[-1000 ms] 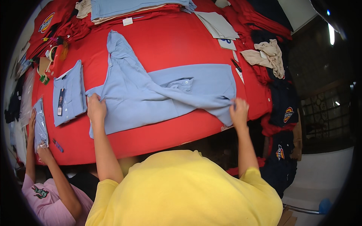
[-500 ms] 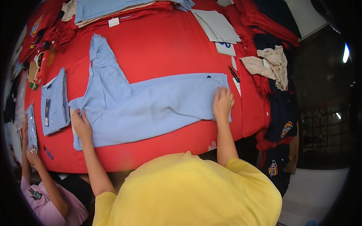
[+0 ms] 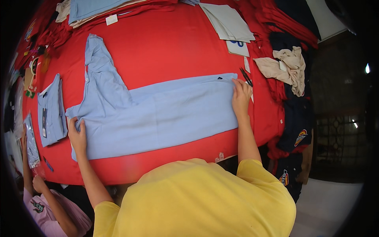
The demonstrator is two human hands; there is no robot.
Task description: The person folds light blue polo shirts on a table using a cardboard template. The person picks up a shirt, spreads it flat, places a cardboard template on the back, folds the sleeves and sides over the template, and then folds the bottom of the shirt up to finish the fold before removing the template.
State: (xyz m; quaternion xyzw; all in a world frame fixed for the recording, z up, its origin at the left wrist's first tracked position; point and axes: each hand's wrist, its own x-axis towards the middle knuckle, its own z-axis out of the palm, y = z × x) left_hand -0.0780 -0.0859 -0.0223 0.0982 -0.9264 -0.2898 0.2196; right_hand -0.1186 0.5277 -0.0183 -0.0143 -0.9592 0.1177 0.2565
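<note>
A light blue shirt (image 3: 166,114) lies folded lengthwise, with one sleeve (image 3: 100,65) sticking out toward the far side. My left hand (image 3: 77,136) grips its left edge, thumb on top of the cloth and the other fingers at the border. At the right end, my right hand (image 3: 241,96) is closed on the shirt's edge near a small dark tag (image 3: 220,78). The cloth between both hands looks stretched and nearly smooth. Left of it rests a folded light blue shirt (image 3: 52,112) with a dark hang tag (image 3: 44,122).
Red cloth (image 3: 158,43) covers the table. White sheets (image 3: 227,23), black thread snips (image 3: 245,75) and a beige garment (image 3: 290,67) lie to the right. Stacked garments (image 3: 98,10) line the far edge. At the left, a co-worker's hand (image 3: 39,183) is near a plastic-bagged garment (image 3: 32,142).
My right hand has shifted to the shirt's right edge and my left hand slightly left. Creases in the shirt's body have flattened. The co-worker's nearer hand has come away from the bagged garment.
</note>
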